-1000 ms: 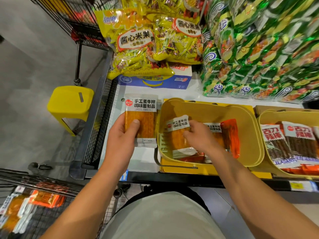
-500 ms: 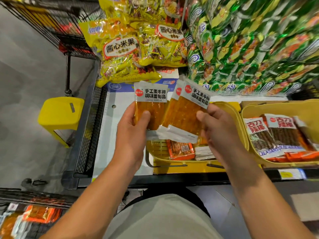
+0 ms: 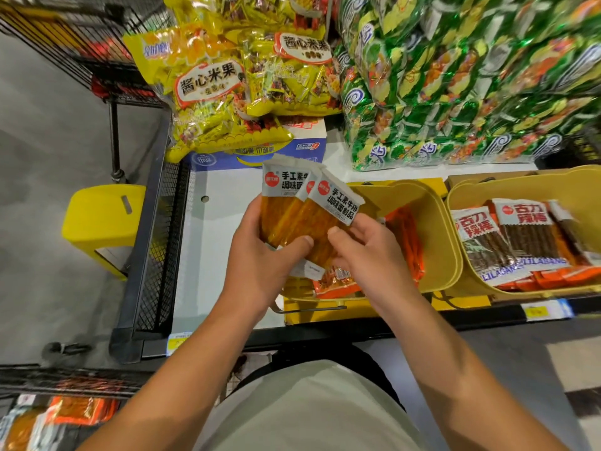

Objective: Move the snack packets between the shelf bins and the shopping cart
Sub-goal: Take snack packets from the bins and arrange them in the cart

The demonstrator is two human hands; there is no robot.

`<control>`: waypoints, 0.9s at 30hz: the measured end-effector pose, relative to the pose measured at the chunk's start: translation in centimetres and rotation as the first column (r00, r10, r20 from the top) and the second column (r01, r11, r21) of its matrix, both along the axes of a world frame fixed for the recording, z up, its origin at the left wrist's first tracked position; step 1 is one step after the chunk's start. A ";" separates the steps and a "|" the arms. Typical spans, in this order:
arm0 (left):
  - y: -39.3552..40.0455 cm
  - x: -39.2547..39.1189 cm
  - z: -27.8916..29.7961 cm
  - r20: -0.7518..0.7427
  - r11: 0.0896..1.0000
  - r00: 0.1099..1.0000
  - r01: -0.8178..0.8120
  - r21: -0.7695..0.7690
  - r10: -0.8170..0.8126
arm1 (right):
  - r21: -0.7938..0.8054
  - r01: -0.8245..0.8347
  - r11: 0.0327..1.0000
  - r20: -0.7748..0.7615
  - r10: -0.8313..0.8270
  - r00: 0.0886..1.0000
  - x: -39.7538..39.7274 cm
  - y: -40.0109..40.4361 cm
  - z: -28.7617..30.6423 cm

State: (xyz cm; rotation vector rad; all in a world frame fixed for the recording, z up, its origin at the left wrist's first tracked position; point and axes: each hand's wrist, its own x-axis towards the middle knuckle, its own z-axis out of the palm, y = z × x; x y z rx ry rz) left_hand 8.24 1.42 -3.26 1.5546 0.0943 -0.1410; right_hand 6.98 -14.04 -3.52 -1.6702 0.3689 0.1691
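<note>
Down below my left forearm, the shopping cart (image 3: 65, 385) shows its wire rim, with orange packets lying inside it. Left of my hands a yellow stool (image 3: 100, 222) stands on the floor beside the shelf's black mesh side. Just right of my right hand, orange packs lean in the yellow bin (image 3: 435, 236), and a second bin (image 3: 520, 187) further right holds brown stick packs. Beyond my hands, yellow rice-snack bags (image 3: 208, 89) and green bags (image 3: 471, 76) pile up, nothing blocking my grip. Half a second ago the packets were fanned apart between my hands; now they are bunched into one stack. My left hand (image 3: 260, 258) grips the snack packets (image 3: 302, 219) with its thumb curled across their front, and my right hand (image 3: 364, 252) pinches their lower right edge, above the bin's front.
</note>
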 end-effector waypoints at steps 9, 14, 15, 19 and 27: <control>0.9 1.5 0.4 0.030 0.996 0.999 0.023 0.085 -0.026 | -0.537 0.063 0.841 -0.053 -0.108 0.993 0.2 -6.6 -0.7; 0.8 2.1 0.0 -0.002 0.998 1.000 0.014 0.057 -0.013 | -0.555 -0.124 0.823 -0.299 -0.058 0.952 2.1 -8.1 -2.1; 0.9 2.1 -0.1 -0.016 0.999 1.000 0.008 0.037 -0.008 | -0.547 -0.159 0.822 -0.343 -0.047 0.938 2.5 -8.2 -2.3; 1.2 2.2 -0.4 -0.059 0.999 0.998 -0.015 -0.046 0.012 | -0.680 -0.351 0.644 -0.463 -0.006 0.886 3.7 -8.2 -3.3; 1.3 2.6 -0.8 -0.107 0.993 0.993 -0.057 -0.107 0.045 | -0.863 -0.408 0.300 -0.433 -0.022 0.901 4.4 -7.2 -5.0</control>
